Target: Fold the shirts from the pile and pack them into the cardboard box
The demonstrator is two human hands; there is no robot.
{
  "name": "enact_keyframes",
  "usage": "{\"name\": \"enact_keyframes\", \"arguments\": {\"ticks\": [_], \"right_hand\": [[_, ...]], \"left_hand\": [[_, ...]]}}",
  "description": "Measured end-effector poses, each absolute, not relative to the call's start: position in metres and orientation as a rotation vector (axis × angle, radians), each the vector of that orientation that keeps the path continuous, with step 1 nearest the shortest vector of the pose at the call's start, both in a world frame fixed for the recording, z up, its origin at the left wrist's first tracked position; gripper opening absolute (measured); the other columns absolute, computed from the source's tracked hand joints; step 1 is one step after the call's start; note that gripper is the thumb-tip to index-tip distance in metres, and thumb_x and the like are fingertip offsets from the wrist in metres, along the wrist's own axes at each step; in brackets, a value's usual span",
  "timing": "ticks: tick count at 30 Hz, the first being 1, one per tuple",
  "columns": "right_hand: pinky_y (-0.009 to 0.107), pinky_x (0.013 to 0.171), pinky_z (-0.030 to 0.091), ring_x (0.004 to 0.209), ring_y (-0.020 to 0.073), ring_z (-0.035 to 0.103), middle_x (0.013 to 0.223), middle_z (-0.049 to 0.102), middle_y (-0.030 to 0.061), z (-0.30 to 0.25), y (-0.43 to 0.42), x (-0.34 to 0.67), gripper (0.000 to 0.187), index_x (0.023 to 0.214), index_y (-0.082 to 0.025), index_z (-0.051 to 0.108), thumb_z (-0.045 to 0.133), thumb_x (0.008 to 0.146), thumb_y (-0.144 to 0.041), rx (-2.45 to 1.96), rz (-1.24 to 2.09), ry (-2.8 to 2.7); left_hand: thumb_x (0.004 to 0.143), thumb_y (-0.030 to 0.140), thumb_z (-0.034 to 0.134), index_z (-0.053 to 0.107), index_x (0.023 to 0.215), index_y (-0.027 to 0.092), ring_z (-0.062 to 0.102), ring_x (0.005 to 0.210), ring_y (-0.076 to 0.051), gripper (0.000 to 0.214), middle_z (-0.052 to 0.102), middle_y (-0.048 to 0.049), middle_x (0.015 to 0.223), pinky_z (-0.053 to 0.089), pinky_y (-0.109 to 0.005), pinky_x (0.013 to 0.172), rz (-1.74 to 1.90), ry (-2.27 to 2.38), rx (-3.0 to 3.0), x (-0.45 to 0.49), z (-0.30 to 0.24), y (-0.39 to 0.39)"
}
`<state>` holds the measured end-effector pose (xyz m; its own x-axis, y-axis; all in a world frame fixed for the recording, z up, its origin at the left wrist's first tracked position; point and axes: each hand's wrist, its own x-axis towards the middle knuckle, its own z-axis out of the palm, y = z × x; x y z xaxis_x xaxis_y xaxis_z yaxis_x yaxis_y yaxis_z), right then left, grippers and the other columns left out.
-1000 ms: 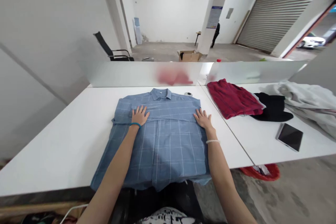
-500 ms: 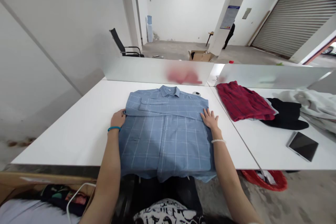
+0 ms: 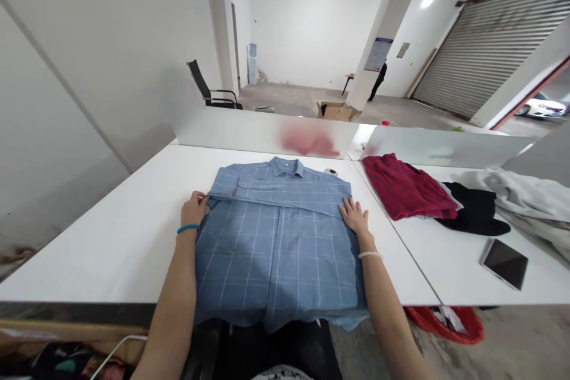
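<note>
A blue checked shirt [image 3: 276,249] lies front up on the white table [image 3: 111,231], its collar at the far side and its hem hanging over the near edge. Its sleeves are folded across the chest. At the shirt's left edge, my left hand [image 3: 195,209], with a blue band on the wrist, pinches the fabric by the sleeve fold. My right hand [image 3: 355,217], wearing a beaded bracelet, lies flat with fingers spread on the shirt's right edge.
Right of the shirt are a folded red checked garment [image 3: 407,187], a black cloth [image 3: 474,211], a white cloth [image 3: 534,202] and a dark-screened tablet [image 3: 505,262]. A frosted divider [image 3: 222,129] runs along the back. Below sit a red-lined bin [image 3: 472,326] and a cardboard box [image 3: 66,329].
My left hand has shifted slightly left, drawing the shirt's left edge with it. My right hand stays flat on the right edge. The camera view has tilted up a little.
</note>
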<state>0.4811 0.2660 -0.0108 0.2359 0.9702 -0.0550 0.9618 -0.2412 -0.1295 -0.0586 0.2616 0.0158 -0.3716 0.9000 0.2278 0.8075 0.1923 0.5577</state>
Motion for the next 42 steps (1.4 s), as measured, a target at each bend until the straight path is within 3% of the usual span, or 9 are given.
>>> {"name": "enact_keyframes", "arguments": {"ticks": [8,13,18,21,27,32,37,40,42], "right_hand": [[0.059,0.11,0.011,0.143,0.029,0.01,0.157,0.013,0.0011,-0.008,0.265,0.48,0.061,0.149,-0.027,0.019,0.011,0.095,-0.053,-2.413,0.199,-1.889],[0.06,0.11,0.01,0.142,0.0298,0.011,0.156,0.015,0.0005,-0.006,0.264,0.477,0.06,0.149,-0.026,0.021,0.011,0.096,-0.053,-2.387,0.208,-1.866],[0.062,0.11,0.008,0.142,0.0309,0.01,0.156,0.016,0.0013,-0.005,0.262,0.475,0.061,0.149,-0.025,0.022,0.01,0.096,-0.053,-2.365,0.207,-1.854],[0.066,0.108,0.003,0.142,0.0322,0.008,0.156,0.014,0.0017,-0.006,0.264,0.475,0.061,0.149,-0.025,0.02,0.007,0.096,-0.052,-2.372,0.195,-1.851],[0.069,0.105,0.0,0.141,0.0388,0.004,0.157,0.013,0.0017,-0.003,0.276,0.48,0.06,0.149,-0.026,0.022,0.012,0.096,-0.052,-2.392,0.218,-1.833],[0.058,0.111,0.01,0.142,0.0325,0.009,0.156,0.016,0.0075,0.005,0.271,0.482,0.064,0.149,-0.018,0.02,0.017,0.095,-0.052,-2.191,0.208,-1.683],[0.038,0.11,0.028,0.135,0.0234,0.033,0.146,0.038,0.0128,0.021,0.204,0.498,0.063,0.139,-0.013,0.04,0.03,0.092,-0.053,-1.789,0.448,-1.449],[0.042,0.101,0.041,0.119,0.0266,0.053,0.128,0.058,0.0125,0.017,0.123,0.52,0.056,0.122,-0.019,0.055,0.038,0.087,-0.059,-1.544,0.707,-1.244],[0.046,0.093,0.046,0.108,0.0295,0.06,0.11,0.066,0.0132,0.001,0.063,0.534,0.051,0.1,-0.02,0.063,0.043,0.082,-0.064,-1.429,0.821,-1.024]], "left_hand": [[0.082,0.019,0.04,0.059,0.111,0.015,0.061,0.1,-0.024,0.035,0.065,-0.0122,0.112,0.045,-0.034,0.089,0.697,2.237,1.906,-0.067,0.019,0.264],[0.072,0.008,0.044,0.055,0.126,0.013,0.056,0.113,-0.028,0.055,0.062,-0.0135,0.122,0.044,-0.04,0.096,0.467,2.294,2.019,-0.074,0.033,0.259],[0.09,0.027,0.033,0.046,0.136,0.014,0.04,0.131,-0.029,0.049,0.049,-0.0133,0.139,0.027,-0.049,0.109,0.37,2.167,2.184,-0.03,0.028,0.252],[0.091,0.036,0.035,0.041,0.14,0.013,0.025,0.138,-0.034,0.054,0.035,-0.0137,0.148,0.02,-0.056,0.11,0.223,2.157,2.159,-0.003,0.016,0.252],[0.091,0.039,0.031,0.033,0.144,0.016,0.017,0.141,-0.033,0.058,0.026,-0.013,0.152,0.016,-0.064,0.107,0.145,2.145,2.13,0.009,0.017,0.265],[0.092,0.041,0.03,0.031,0.144,0.01,0.012,0.141,-0.035,0.061,0.022,-0.0136,0.153,0.012,-0.06,0.11,0.113,2.171,2.026,0.016,0.026,0.236],[0.089,0.039,0.035,0.048,0.132,0.008,0.031,0.135,-0.036,0.055,0.041,-0.0176,0.144,0.02,-0.058,0.11,0.531,2.299,1.888,0.024,0.018,0.137],[0.089,0.042,0.036,0.055,0.123,0.02,0.049,0.123,-0.026,0.045,0.056,-0.0105,0.129,0.035,-0.043,0.108,1.147,2.202,1.752,0.03,0.009,0.07],[0.086,0.048,0.044,0.056,0.121,0.022,0.057,0.112,-0.026,0.045,0.06,-0.0103,0.119,0.044,-0.043,0.1,1.483,2.293,1.375,0.03,0.003,0.038]]}}
